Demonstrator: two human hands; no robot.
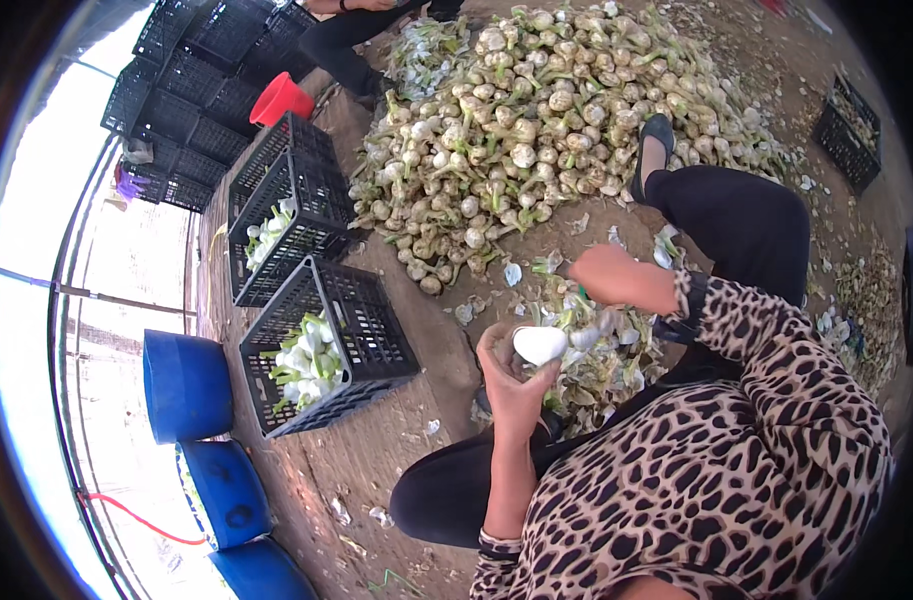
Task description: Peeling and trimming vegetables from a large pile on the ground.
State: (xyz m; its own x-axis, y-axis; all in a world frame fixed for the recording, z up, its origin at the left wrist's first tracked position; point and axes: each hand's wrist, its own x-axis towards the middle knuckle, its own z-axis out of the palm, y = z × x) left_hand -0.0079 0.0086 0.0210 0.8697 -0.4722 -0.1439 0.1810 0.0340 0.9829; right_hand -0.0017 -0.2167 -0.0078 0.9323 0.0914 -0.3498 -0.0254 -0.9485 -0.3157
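Observation:
My left hand (510, 379) grips a smooth, white garlic bulb (539, 345), its fingers curled around the near side. Just beyond it, my right hand (612, 276) is closed in a fist, and a bit of a green tool handle (582, 292) shows under the fingers. The rest of that tool is blurred or hidden. Loose garlic skins (595, 390) lie in a heap on the ground below both hands, between my legs. A large pile of unpeeled garlic bulbs (524, 135), soil-stained and with stalk stubs, spreads in front of me.
To the left stand black plastic crates (374, 322) with white bulbs (306, 360) inside. Blue tubs (188, 386) line the left wall. Crates are stacked (201, 97) behind a red bucket (282, 99). Another person's leg (344, 49) is beyond. One crate (848, 135) sits far right.

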